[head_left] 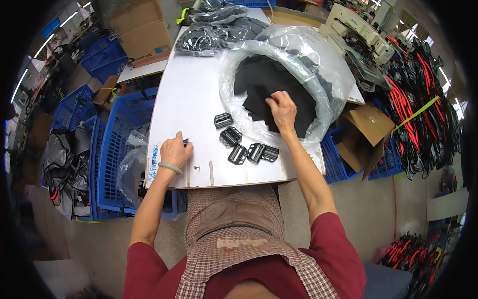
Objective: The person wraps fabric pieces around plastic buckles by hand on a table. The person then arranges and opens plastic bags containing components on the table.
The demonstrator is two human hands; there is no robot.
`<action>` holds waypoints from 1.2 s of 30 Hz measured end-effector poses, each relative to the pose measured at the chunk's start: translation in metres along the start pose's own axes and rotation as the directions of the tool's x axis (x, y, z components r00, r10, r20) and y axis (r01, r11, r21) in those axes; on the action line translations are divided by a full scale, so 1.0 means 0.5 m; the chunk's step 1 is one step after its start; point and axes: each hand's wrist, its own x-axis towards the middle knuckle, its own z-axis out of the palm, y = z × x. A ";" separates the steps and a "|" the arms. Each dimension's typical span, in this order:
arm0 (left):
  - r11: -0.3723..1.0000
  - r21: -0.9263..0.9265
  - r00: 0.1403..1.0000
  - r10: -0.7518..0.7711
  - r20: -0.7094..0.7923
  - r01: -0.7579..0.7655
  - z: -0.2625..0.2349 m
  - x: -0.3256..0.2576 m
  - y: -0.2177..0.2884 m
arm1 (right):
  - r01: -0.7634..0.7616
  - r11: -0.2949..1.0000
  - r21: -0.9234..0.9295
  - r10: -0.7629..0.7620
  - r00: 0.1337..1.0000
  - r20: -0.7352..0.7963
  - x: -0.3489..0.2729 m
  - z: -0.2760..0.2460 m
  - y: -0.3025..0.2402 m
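My left hand (pixel 174 153) is closed at the near left of the white table, with a green bangle on its wrist. A small black plastic piece (pixel 187 142) pokes out by its thumb; the rest is hidden. My right hand (pixel 283 110) is over an open clear plastic bag (pixel 226 82), fingers pinched at a black fabric piece (pixel 256 103). That piece lies skewed over a pile of flat black pieces (pixel 298 84) inside the bag. Between my hands several black plastic slide buckles (pixel 230 136) are scattered on the table.
Clear bags with dark contents (pixel 214 37) lie at the table's far end. Blue crates (pixel 112 149) stand by its left edge. A sewing machine (pixel 358 30), an open cardboard box (pixel 367 130) and hanging black-and-red straps (pixel 413 104) are to the right.
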 end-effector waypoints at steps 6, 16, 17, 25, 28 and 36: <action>-0.207 -0.929 0.943 -0.061 0.326 0.308 0.005 -0.033 -0.024 | -0.589 0.466 0.660 0.318 0.808 0.496 -0.036 -0.037 -0.177; -0.425 -0.849 0.949 0.169 0.266 0.314 0.020 -0.092 0.115 | -0.763 0.123 0.635 0.137 0.647 0.750 -0.151 -0.026 -0.248; -0.428 -0.845 0.947 0.172 0.272 0.320 0.015 -0.098 0.118 | -0.729 0.154 0.667 0.157 0.685 0.712 -0.149 -0.030 -0.247; -0.159 -0.972 0.981 0.117 0.154 0.172 -0.027 -0.132 0.149 | -0.446 0.512 0.734 0.268 0.895 0.357 -0.153 -0.069 -0.296; -0.138 -0.983 0.987 0.123 0.100 0.117 -0.028 -0.136 0.150 | -0.416 0.570 0.709 0.221 0.908 0.355 -0.160 -0.070 -0.298; -0.026 -0.992 0.982 0.151 0.114 0.120 -0.064 -0.137 0.149 | -0.353 0.625 0.697 0.081 0.917 0.392 -0.168 -0.078 -0.295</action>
